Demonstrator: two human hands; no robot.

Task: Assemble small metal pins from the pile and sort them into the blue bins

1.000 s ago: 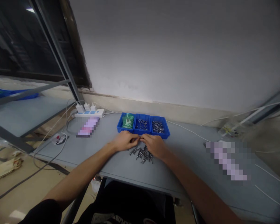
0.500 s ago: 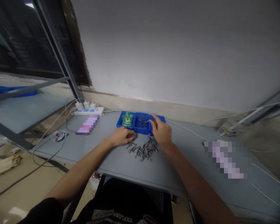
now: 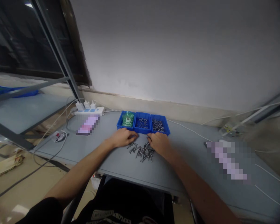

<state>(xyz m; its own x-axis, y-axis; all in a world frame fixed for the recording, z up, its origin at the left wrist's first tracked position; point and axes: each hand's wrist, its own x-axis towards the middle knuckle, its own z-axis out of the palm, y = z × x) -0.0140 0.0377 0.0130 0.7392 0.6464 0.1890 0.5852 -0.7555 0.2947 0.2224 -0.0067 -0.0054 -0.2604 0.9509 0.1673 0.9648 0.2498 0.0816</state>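
My left hand (image 3: pixel 124 137) rests on the table just in front of the left blue bin (image 3: pixel 119 125). Its fingers are curled together, and what they may hold is hidden. A loose pile of metal screws (image 3: pixel 143 151) lies between my hands. My right hand (image 3: pixel 159 143) is at the far right side of this pile, its fingers bent and closed downward, with the tips too small to show what is in them. Behind the hands, the middle bin (image 3: pixel 142 130) holds some screws and the right bin (image 3: pixel 166 126) holds many. Green packets (image 3: pixel 128 119) fill the left bin.
A white power strip (image 3: pixel 90 111) with plugs stands at the back left, beside a blurred-out phone-like item (image 3: pixel 87 125). Another blurred item (image 3: pixel 227 160) lies on the right. Cables run along the wall and over the grey table (image 3: pixel 130 169).
My right hand has moved down and toward me, from over the right bin to the screw pile, uncovering that bin. My left hand has barely moved.
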